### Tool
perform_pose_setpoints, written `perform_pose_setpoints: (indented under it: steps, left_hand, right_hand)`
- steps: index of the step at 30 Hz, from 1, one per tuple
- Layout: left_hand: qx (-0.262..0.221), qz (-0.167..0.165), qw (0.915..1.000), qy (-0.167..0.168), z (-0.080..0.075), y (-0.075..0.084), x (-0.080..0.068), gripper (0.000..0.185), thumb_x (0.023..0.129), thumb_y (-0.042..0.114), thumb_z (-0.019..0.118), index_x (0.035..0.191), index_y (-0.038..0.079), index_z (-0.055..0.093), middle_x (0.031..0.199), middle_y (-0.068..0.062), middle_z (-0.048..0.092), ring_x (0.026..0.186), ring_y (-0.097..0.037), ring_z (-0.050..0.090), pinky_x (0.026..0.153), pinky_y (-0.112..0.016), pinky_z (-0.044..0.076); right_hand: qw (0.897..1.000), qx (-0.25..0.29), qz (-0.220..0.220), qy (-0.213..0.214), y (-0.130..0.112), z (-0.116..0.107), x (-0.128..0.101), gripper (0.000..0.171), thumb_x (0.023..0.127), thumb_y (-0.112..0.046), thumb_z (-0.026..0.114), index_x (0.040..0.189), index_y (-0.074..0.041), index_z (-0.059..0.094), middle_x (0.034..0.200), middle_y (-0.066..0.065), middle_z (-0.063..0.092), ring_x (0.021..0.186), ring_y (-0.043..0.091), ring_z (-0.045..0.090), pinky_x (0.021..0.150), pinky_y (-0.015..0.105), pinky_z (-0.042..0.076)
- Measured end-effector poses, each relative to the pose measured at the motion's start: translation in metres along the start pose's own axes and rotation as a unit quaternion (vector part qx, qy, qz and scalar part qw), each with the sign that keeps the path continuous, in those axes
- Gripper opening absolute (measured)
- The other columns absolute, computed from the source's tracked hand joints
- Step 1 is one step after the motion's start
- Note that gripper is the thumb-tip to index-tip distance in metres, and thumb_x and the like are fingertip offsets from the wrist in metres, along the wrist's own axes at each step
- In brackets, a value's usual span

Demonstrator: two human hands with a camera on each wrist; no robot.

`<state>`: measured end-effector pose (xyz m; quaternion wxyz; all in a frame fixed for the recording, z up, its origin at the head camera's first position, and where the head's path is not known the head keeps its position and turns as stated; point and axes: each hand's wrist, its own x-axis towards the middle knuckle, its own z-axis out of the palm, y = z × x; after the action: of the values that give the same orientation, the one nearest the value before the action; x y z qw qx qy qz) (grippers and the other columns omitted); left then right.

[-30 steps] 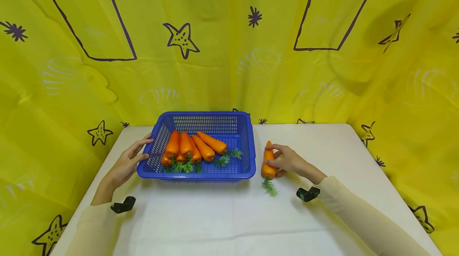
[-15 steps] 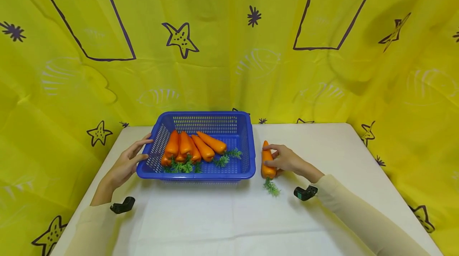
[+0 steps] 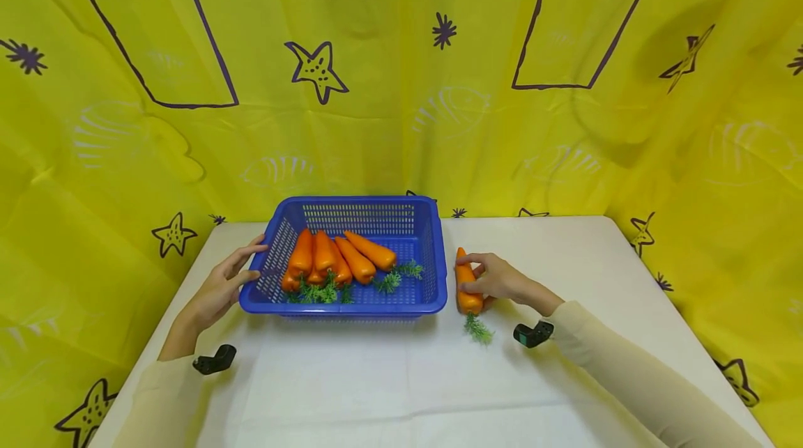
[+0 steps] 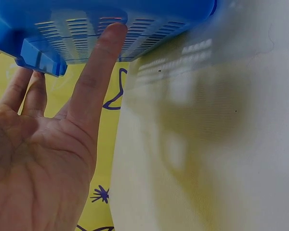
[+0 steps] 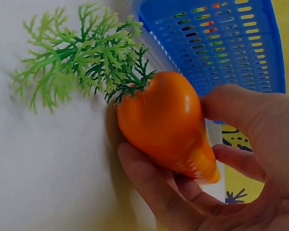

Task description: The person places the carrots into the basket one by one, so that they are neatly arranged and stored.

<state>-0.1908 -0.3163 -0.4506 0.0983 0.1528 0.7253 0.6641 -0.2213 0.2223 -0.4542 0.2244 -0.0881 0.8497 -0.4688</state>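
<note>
**Beside the basket, a carrot in hand**

On the white table [image 3: 401, 378], head view: the right hand [image 3: 498, 279] curls round a carrot [image 3: 467, 283] just right of the blue basket [image 3: 433, 253]. Left wrist view: the left hand [image 4: 43, 159], fingers straight, touches the basket's wall. Right wrist view: fingers [image 5: 149, 185] and thumb wrap the carrot.

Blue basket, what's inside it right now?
The blue basket holds five orange carrots with green tops, piled toward its left side. Anything beneath the pile is covered, so I cannot tell.
</note>
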Motion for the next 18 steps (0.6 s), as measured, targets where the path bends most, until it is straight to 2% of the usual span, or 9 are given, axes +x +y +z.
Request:
perform_pose_setpoints:
  steps: [8, 11, 14, 18]
  left_hand:
    - [0.011, -0.005, 0.9999, 0.003, 0.001, 0.0, 0.0, 0.052, 0.108, 0.008, 0.051, 0.157, 0.009, 0.037, 0.174, -0.001, 0.005, 0.131, 0.004, 0.042, 0.095, -0.03, 0.057]
    - [0.01, -0.005, 0.9999, 0.005, 0.001, 0.0, 0.0, 0.051, 0.107, 0.008, 0.051, 0.157, 0.01, 0.038, 0.174, -0.001, 0.006, 0.131, 0.002, 0.041, 0.094, -0.031, 0.057]
    - [0.006, -0.004, 1.0, 0.006, 0.002, 0.001, -0.001, 0.051, 0.107, 0.007, 0.052, 0.156, 0.009, 0.039, 0.174, -0.001, 0.005, 0.131, 0.002, 0.042, 0.093, -0.032, 0.058]
    - [0.007, -0.003, 0.9999, 0.007, 0.002, 0.002, -0.002, 0.052, 0.107, 0.008, 0.052, 0.157, 0.009, 0.038, 0.174, -0.002, 0.005, 0.139, -0.006, 0.038, 0.094, -0.03, 0.057]
  right_hand:
    - [0.999, -0.044, -0.021, -0.009, 0.0, -0.014, -0.007, 0.062, 0.088, -0.007, 0.078, 0.144, 0.001, 0.053, 0.113, 0.026, 0.057, 0.075, 0.024, 0.067, 0.062, 0.042, 0.064]
    - [0.999, -0.037, -0.034, -0.02, -0.003, -0.024, -0.011, 0.063, 0.089, -0.006, 0.077, 0.146, 0.002, 0.05, 0.118, 0.029, 0.054, 0.074, 0.025, 0.068, 0.064, 0.045, 0.064]
    - [0.998, -0.026, -0.055, -0.03, -0.007, -0.035, -0.016, 0.063, 0.09, -0.006, 0.076, 0.146, 0.002, 0.049, 0.123, 0.032, 0.051, 0.077, 0.026, 0.07, 0.064, 0.047, 0.064]
    - [0.995, -0.033, -0.087, -0.039, -0.015, -0.051, -0.022, 0.061, 0.091, -0.006, 0.075, 0.146, 0.001, 0.049, 0.128, 0.035, 0.048, 0.086, 0.028, 0.073, 0.065, 0.044, 0.064]
